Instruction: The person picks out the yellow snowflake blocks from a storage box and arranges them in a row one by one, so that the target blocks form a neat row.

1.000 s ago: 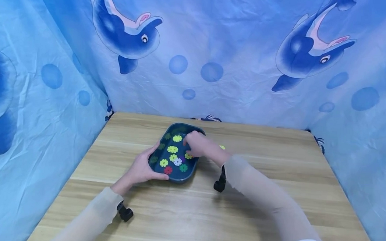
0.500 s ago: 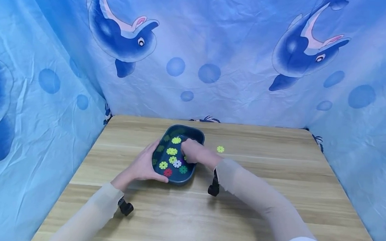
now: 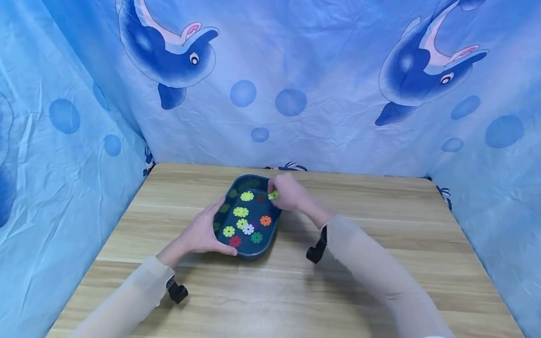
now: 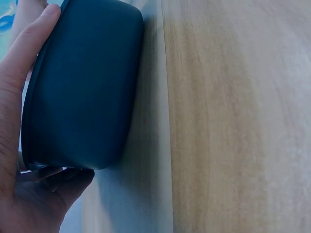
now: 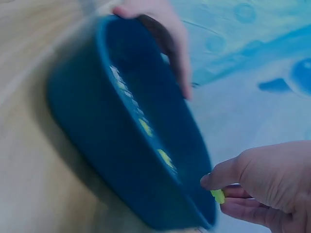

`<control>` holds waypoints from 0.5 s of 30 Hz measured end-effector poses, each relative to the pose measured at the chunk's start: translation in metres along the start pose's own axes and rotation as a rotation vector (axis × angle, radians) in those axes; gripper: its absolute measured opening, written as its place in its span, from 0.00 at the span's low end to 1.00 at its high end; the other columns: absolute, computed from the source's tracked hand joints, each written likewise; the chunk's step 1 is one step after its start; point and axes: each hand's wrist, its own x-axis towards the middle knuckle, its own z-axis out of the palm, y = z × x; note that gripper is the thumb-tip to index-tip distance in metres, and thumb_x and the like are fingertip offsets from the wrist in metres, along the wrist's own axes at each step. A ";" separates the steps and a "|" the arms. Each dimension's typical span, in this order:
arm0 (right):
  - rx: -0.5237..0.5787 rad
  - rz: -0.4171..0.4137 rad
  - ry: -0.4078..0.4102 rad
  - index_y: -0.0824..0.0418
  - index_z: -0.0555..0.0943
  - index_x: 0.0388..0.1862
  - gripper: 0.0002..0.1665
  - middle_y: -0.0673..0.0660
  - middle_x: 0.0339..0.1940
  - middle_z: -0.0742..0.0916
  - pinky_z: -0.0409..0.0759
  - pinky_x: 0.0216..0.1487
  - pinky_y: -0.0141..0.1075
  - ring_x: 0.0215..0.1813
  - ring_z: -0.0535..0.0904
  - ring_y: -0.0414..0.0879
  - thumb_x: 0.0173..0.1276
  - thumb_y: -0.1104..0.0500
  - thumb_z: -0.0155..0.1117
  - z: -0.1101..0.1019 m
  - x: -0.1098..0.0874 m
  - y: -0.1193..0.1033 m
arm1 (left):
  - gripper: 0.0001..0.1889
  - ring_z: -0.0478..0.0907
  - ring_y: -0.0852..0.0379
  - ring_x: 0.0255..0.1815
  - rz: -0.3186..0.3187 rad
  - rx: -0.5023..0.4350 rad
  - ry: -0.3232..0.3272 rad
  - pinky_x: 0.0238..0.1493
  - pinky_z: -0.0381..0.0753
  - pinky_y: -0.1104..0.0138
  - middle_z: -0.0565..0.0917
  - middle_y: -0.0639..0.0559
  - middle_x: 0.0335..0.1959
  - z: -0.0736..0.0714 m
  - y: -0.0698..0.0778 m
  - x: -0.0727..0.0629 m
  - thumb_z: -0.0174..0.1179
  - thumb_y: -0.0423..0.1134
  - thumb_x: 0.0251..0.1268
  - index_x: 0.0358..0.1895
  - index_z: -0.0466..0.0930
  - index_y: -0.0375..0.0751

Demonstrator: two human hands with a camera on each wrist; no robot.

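Note:
A deep dark teal tray [image 3: 255, 207] lies on the table with several notched plastic snowflake discs inside. My left hand [image 3: 203, 232] grips its left side near the front, the thumb [image 4: 34, 41] along the rim in the left wrist view. Over the tray's back right rim, my right hand [image 3: 291, 193] pinches a yellow-green snowflake disc [image 3: 273, 195] between thumb and fingers; the right wrist view shows this disc [image 5: 218, 195] too. Inside lie yellow-green discs [image 3: 241, 211], a white disc [image 3: 248, 229], a red disc [image 3: 235, 241], a green disc [image 3: 256, 237] and an orange disc [image 3: 265, 220].
The wooden table [image 3: 262, 303] extends around the tray. A blue dolphin-print cloth [image 3: 323, 141] stands along the table's back and sides. Black wrist cameras hang below both wrists, such as the left camera [image 3: 177, 291].
My right hand has come up out of the tray and moved right with a yellow-green snowflake disc. The orange disc is now uncovered; the loose disc on the table is now hidden. My left hand keeps its grip.

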 end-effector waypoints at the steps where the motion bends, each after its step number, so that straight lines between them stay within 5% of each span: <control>1: 0.011 0.012 0.022 0.64 0.89 0.45 0.10 0.60 0.46 0.92 0.89 0.56 0.43 0.53 0.88 0.53 0.63 0.67 0.74 -0.006 -0.003 0.006 | 0.80 0.61 0.29 0.83 -0.001 0.001 0.001 0.76 0.69 0.32 0.60 0.32 0.85 0.000 0.000 0.000 0.88 0.65 0.32 0.88 0.45 0.40; 8: 0.043 0.062 0.087 0.67 0.89 0.45 0.12 0.64 0.47 0.92 0.88 0.60 0.51 0.56 0.88 0.61 0.61 0.69 0.73 -0.039 -0.022 0.044 | 0.80 0.60 0.28 0.83 -0.014 -0.007 0.000 0.76 0.68 0.31 0.59 0.32 0.85 0.000 0.002 0.001 0.88 0.65 0.31 0.88 0.45 0.41; 15: 0.005 0.140 0.056 0.68 0.89 0.43 0.11 0.65 0.46 0.92 0.87 0.60 0.53 0.54 0.87 0.62 0.59 0.69 0.73 -0.037 -0.045 0.074 | 0.79 0.60 0.28 0.83 -0.027 -0.008 -0.009 0.76 0.68 0.31 0.59 0.32 0.85 0.000 0.002 0.000 0.88 0.63 0.33 0.88 0.45 0.41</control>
